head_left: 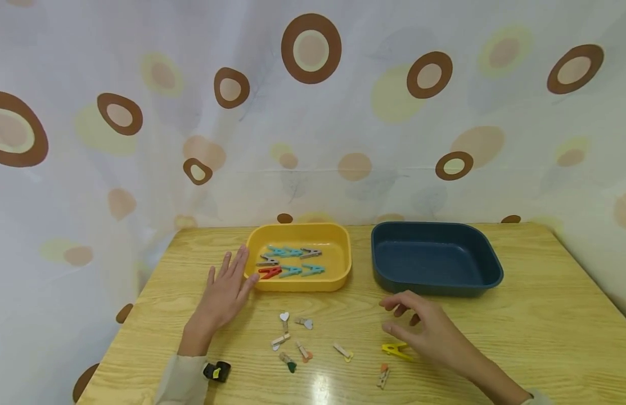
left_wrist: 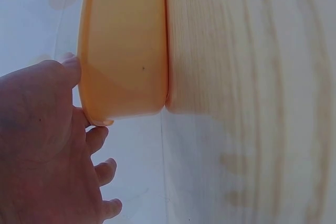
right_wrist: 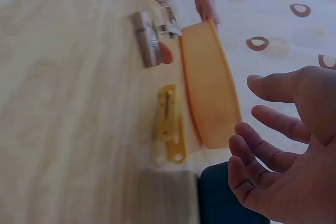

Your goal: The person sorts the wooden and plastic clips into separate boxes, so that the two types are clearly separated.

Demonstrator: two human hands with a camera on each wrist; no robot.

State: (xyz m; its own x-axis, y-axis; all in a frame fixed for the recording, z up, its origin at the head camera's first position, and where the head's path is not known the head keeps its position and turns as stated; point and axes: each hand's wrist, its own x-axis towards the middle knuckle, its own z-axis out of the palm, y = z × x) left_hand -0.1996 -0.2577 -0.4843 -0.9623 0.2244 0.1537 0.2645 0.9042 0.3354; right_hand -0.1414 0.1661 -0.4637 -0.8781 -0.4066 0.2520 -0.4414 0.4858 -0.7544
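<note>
At the left end of a yellow tray (head_left: 297,286), my left hand (head_left: 223,298) rests against the rim, fingers extended and thumb at the front corner. Inside the tray lie several light-blue clothespins (head_left: 313,270), a red clothespin (head_left: 270,273) and greyish ones (head_left: 310,253). My right hand (head_left: 428,329) hovers in front of a dark blue tray (head_left: 436,289), fingers loosely bent and nothing in them. Just below its thumb lies a yellow clothespin (head_left: 392,349), partly hidden by the hand in the head view. The right wrist view shows this clothespin (right_wrist: 177,153) apart from the fingers.
Small wooden clothespins with hearts, among them an orange-heart one (head_left: 383,376), a yellow-heart one (head_left: 343,352) and a green-heart one (head_left: 288,362), lie scattered on the wooden table (head_left: 555,337). A black object (head_left: 217,371) is beside the left sleeve. Patterned cloth hangs behind the table.
</note>
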